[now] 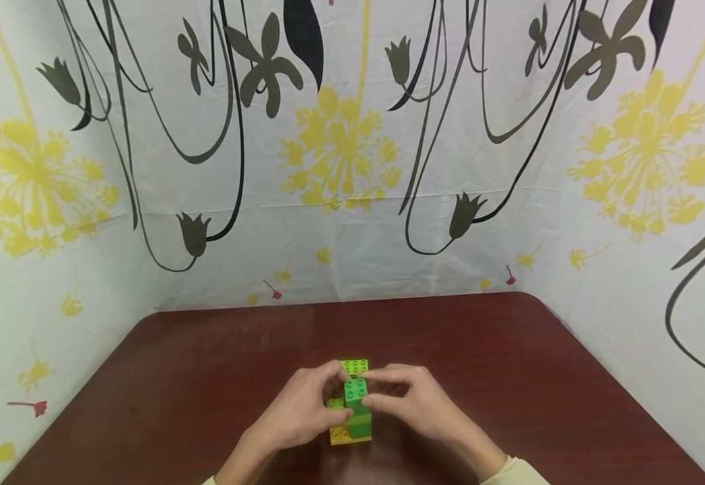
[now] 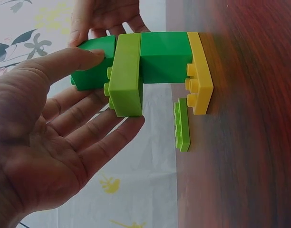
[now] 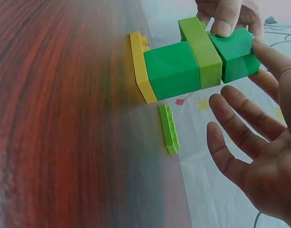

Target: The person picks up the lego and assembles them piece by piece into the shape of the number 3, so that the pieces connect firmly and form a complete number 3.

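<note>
A small stack of toy bricks stands on the table between both hands. At its base is a yellow plate (image 2: 200, 76) with studs, carrying a green brick (image 3: 171, 71). Across that lies a lime brick (image 2: 125, 76), its studs partly bare. A second green brick (image 1: 355, 391) sits topmost, a thin gap showing between it and the lime brick in the right wrist view. My left hand (image 1: 304, 407) holds this top brick with thumb and fingers. From the other side, my right hand (image 1: 421, 401) pinches the same brick between thumb and index finger, other fingers spread.
A loose lime plate (image 1: 355, 367) lies flat on the dark red-brown table (image 1: 237, 357), just behind the stack. A white cloth with flower prints (image 1: 340, 256) hangs behind the table and along both sides.
</note>
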### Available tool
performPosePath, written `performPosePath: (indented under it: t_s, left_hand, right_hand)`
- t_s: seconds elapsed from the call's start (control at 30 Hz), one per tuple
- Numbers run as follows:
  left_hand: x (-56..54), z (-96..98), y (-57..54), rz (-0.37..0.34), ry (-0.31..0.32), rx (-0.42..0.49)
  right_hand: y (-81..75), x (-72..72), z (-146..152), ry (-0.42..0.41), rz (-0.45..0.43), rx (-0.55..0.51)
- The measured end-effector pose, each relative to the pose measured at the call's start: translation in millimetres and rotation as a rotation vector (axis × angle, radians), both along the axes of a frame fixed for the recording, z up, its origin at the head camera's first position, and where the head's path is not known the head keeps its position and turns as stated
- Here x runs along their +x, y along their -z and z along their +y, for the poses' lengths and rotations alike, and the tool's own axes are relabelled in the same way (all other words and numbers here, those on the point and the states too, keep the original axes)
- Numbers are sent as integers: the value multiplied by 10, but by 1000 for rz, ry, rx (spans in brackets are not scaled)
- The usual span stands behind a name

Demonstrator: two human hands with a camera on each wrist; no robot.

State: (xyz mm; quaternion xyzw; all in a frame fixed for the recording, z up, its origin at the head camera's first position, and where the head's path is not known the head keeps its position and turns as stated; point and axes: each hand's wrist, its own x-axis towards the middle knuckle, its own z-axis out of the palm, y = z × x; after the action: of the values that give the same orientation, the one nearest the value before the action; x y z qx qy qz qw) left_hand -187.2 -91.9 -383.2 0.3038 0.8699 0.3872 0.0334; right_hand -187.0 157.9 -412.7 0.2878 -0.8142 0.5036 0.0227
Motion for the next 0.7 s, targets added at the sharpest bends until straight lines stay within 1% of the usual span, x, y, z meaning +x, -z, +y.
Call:
performPosePath:
  t_s: [0.3, 0.43, 0.7]
  left_hand:
    - [-16, 14, 0, 8, -8, -15]
    - [-16, 20, 5, 6, -5, -15]
    - [-19, 36, 6, 3, -7, -19]
  right_hand:
    - [-26, -7, 19, -3, 25, 18]
    - [-32, -9, 31, -5, 20, 30]
    - [5, -16, 48, 4, 45, 33]
